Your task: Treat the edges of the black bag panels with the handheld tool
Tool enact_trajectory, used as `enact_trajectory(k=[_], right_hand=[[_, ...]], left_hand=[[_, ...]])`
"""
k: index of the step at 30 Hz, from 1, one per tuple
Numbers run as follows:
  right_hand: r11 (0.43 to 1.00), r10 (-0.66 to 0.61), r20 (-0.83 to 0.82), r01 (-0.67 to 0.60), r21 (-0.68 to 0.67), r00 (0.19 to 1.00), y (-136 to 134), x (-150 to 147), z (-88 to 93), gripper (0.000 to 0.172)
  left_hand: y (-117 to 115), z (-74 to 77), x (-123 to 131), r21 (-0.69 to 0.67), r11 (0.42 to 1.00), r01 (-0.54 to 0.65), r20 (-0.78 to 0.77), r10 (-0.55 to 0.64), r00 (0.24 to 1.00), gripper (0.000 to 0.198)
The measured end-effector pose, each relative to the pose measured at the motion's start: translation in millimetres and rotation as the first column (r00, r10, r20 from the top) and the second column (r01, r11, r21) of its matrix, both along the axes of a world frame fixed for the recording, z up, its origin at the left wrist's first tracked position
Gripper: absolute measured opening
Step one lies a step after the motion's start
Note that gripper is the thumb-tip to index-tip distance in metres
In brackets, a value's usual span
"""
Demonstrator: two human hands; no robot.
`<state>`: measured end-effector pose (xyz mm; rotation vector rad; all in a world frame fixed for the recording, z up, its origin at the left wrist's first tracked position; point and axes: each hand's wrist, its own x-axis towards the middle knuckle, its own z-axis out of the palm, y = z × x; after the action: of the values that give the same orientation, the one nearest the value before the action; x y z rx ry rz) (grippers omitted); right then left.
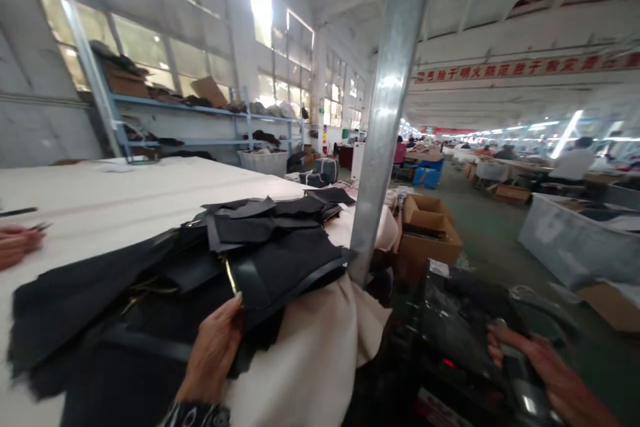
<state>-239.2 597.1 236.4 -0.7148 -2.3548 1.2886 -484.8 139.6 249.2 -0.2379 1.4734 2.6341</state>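
Note:
My left hand [215,340] pinches the near edge of a black fabric piece [270,270], close to a gold zipper strip [230,273]. This piece lies on a loose pile of black fabric pieces [100,273], some with gold strips showing. At the lower right, my right hand [535,353] is closed around a dark hand-held tool [523,383] with a shiny silver part; blur hides its exact kind. Just left of that hand stands a dark machine or box [445,320] with a small red light.
The white-covered table [125,193] carries the pile; cream cloth [305,347] hangs over its edge. A metal post [390,100] rises beside it. Another person's hand [17,243] holds small pointed snips at left. Cardboard boxes [430,233] and a grey bin [570,233] stand right.

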Motion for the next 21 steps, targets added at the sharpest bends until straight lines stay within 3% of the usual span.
enact_trajectory(k=[2, 3, 4, 6, 9, 12, 15, 18, 21], right_hand=[[0.977, 0.097, 0.007, -0.094, -0.193, 0.995, -32.6, 3.0, 11.3, 0.031], [0.929, 0.136, -0.024, -0.135, -0.344, 0.990, -50.9, 4.2, 18.5, 0.032], [0.900, 0.193, -0.022, -0.186, -0.395, 0.981, -69.7, 4.9, 26.3, 0.036], [0.901, 0.345, 0.024, -0.324, -0.290, 0.938, -106.4, 3.5, 42.9, 0.038], [0.806, 0.567, 0.010, -0.553, -0.211, 0.823, -152.9, -3.9, 65.5, 0.034], [0.721, 0.686, 0.072, -0.662, -0.207, 0.724, -186.2, -12.0, 82.8, 0.018], [0.707, 0.706, 0.160, -0.674, -0.213, 0.690, -207.2, -17.3, 92.5, 0.027], [0.757, 0.651, 0.251, -0.635, -0.152, 0.717, -218.7, -21.4, 93.6, 0.049], [0.783, 0.612, 0.294, -0.615, -0.096, 0.734, -227.6, -29.0, 92.1, 0.050]], left_hand=[[-4.0, -6.2, 3.6, 0.010, 1.000, 0.026, -0.024, -0.025, 0.999, 0.015], [-3.3, -8.2, 6.2, -0.015, 0.999, 0.047, -0.046, -0.047, 0.998, 0.023], [-1.9, -9.7, 9.5, -0.060, 0.995, 0.075, -0.062, -0.079, 0.995, 0.031], [1.0, -11.8, 17.8, -0.157, 0.976, 0.148, -0.086, -0.163, 0.983, 0.040], [3.5, -13.1, 28.8, -0.221, 0.947, 0.235, -0.131, -0.267, 0.955, 0.040], [5.1, -10.2, 33.8, -0.173, 0.949, 0.265, -0.158, -0.292, 0.943, 0.039], [6.7, -5.3, 35.7, -0.165, 0.946, 0.278, -0.192, -0.307, 0.932, 0.041], [7.1, -4.3, 36.1, -0.250, 0.934, 0.255, -0.240, -0.315, 0.918, 0.039], [6.7, -6.7, 35.3, -0.330, 0.918, 0.219, -0.268, -0.314, 0.911, 0.041]])
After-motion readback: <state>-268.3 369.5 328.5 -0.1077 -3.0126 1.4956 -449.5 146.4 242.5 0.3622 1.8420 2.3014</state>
